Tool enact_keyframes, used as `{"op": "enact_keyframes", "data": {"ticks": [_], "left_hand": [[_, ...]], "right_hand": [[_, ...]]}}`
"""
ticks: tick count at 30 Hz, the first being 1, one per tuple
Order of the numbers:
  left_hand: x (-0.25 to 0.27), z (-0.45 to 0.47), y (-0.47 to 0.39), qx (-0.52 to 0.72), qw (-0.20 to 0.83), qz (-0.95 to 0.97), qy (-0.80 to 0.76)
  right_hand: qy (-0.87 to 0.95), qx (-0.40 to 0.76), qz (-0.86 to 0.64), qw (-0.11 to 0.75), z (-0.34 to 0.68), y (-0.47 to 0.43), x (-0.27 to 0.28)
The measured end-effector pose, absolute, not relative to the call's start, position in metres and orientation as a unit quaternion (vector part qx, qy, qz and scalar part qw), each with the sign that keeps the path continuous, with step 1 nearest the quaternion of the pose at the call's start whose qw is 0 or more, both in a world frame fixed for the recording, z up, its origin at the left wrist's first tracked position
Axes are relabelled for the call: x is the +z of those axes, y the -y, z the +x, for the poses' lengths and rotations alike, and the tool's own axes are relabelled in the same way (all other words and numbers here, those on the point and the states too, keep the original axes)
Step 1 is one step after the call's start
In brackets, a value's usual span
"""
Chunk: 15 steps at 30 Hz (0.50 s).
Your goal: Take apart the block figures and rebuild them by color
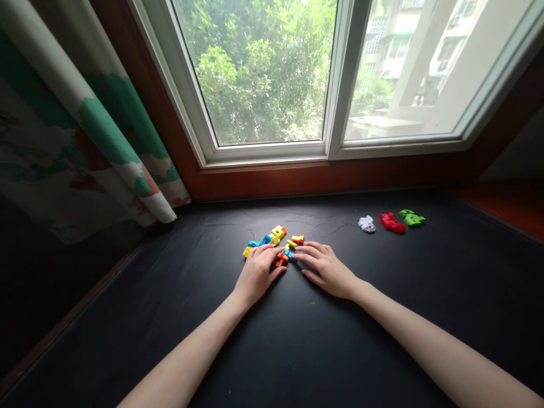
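To our right, white, red and green clusters (391,222) sit on the smooth black worktop (272,345). Small angular plastic-looking pieces (275,240) lie under and beyond our left hand (257,272), which hides some, so we cannot tell whether it grips any; our right hand (327,270) spreads loosely, fingertips beside others.

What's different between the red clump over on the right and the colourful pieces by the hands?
The red clump is one colour; the colourful pieces mix yellow, blue and orange. The red clump is compact, while the colourful pieces spread wider. The red clump lies clear of both hands; the colourful pieces lie at the left hand and right hand, partly covered. Both lie on the black surface.
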State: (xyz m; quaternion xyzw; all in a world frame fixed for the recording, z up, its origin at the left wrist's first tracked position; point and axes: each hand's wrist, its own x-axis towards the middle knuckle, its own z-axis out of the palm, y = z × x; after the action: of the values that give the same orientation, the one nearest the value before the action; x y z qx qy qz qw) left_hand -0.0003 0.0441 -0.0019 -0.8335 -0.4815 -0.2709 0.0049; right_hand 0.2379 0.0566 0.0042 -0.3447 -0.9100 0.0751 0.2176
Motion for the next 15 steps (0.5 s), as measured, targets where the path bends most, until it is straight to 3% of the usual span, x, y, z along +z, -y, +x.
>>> {"op": "enact_keyframes", "data": {"ticks": [8, 15], "left_hand": [[-0.0007, 0.0002, -0.0423, -0.269, 0.005, -0.825, 0.497], [-0.0012, 0.0013, -0.0425, -0.276, 0.011, -0.821, 0.499]], "right_hand": [[0.893, 0.102, -0.353, 0.259, 0.2388, -0.0561, 0.0067], [0.903, 0.105, -0.336, 0.246, 0.2389, -0.0555, 0.0073]]}}
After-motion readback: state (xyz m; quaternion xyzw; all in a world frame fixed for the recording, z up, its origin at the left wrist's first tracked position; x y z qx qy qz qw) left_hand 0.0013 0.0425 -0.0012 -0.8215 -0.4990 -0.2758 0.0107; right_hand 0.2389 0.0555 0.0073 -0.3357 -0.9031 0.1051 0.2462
